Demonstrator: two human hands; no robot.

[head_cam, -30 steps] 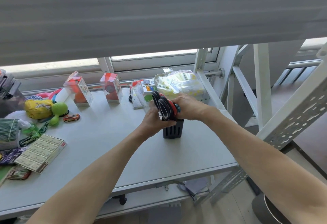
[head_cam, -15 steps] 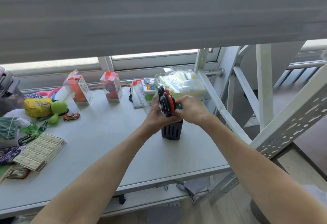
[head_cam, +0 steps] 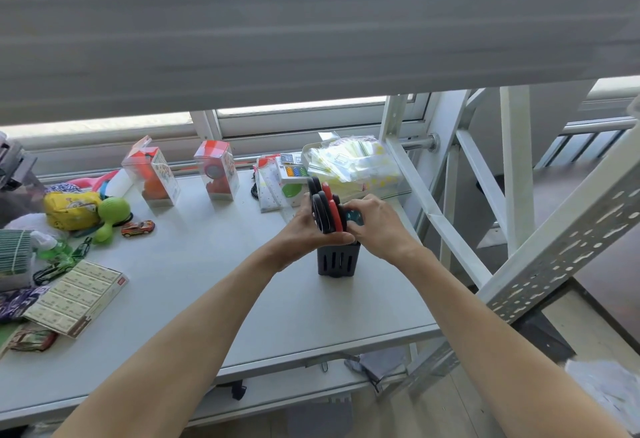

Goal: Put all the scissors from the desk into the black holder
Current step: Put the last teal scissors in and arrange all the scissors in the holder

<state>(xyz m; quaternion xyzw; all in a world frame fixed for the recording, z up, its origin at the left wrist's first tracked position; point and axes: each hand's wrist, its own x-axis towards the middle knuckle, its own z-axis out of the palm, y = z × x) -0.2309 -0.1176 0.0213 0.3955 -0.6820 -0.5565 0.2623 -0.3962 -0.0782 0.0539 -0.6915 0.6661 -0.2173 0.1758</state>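
A black slotted holder (head_cam: 336, 260) stands upright near the desk's right edge. Several scissors (head_cam: 323, 207) with black and red handles stick up out of it, blades down and hidden inside. My left hand (head_cam: 306, 230) wraps around the left side of the handles just above the holder's rim. My right hand (head_cam: 375, 226) closes in from the right on a pair with teal handles (head_cam: 354, 218), mostly hidden behind the fingers.
The white desk (head_cam: 207, 264) carries clear toy boxes (head_cam: 154, 174), a yellow pouch (head_cam: 71, 209), a green toy (head_cam: 112, 212), a small toy car (head_cam: 138, 228) and a flat box (head_cam: 78, 297) at left. Plastic bags (head_cam: 353, 164) lie behind the holder. A white metal frame (head_cam: 450, 230) stands right.
Both hands stay on the scissors over the holder. The bundle of handles now stands more upright and a little lower over the holder than a second ago.
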